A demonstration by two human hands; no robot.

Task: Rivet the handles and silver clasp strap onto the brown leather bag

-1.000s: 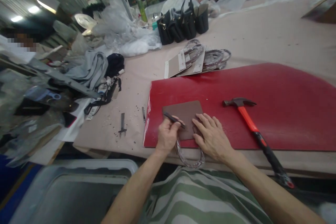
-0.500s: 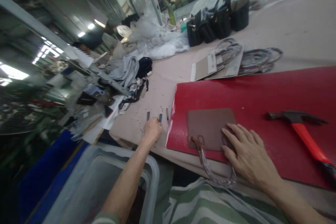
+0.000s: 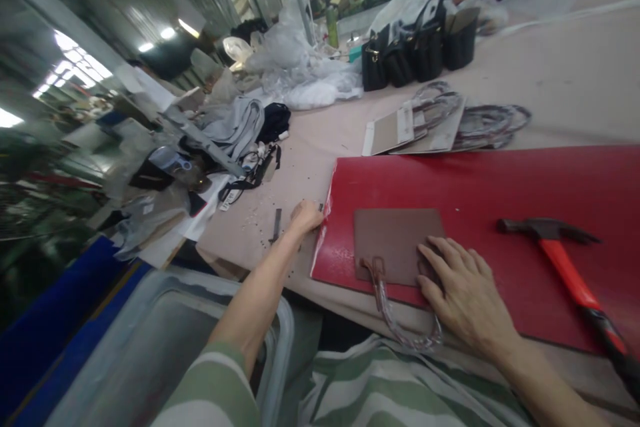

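One camera, head-worn, facing forward and down.
It peers across the worktop (image 3: 565, 73), the panel (image 3: 397, 233) close below, bags (image 3: 426, 47) farther off, the room behind tilted.

A matt, leather-like face is shown by the brown panel (image 3: 393, 233); at its 6 o'clock, the strap (image 3: 384, 303) is sheathed in glossy plastic. The red sheet (image 3: 450, 180) beneath is faintly glossed. At 3 o'clock, the hammer (image 3: 570, 273) is headed in dark metal.

The flat panel (image 3: 395, 233) is brown, the board (image 3: 500, 190) red. The hammer handle (image 3: 573, 280) is orange-red and black, the shirt (image 3: 395, 380) striped green and white.
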